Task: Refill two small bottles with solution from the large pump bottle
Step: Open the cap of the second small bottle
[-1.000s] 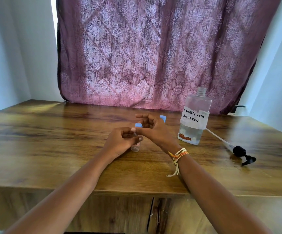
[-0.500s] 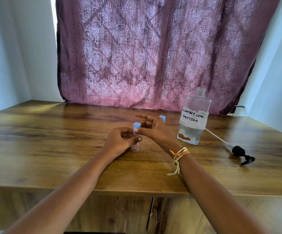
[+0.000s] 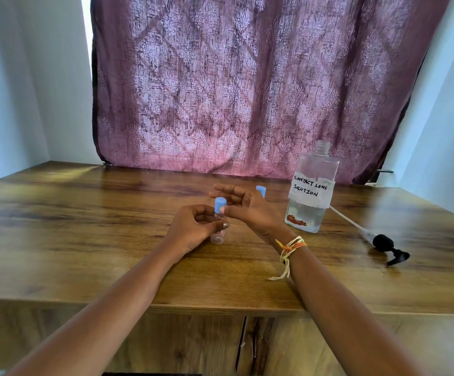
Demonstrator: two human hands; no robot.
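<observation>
Small clear bottle (image 3: 217,234), upright at frame centre, is gripped by the left hand (image 3: 193,230); its blue cap (image 3: 219,206) is pinched by the right hand (image 3: 247,207).

bare table (image 3: 84,226) left, large bottle (image 3: 311,191) and pump (image 3: 383,244) crowding right

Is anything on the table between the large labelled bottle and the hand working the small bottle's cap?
In the head view, only the second small bottle's blue cap shows, behind the right hand; the tabletop towards the large bottle is otherwise bare.
</observation>
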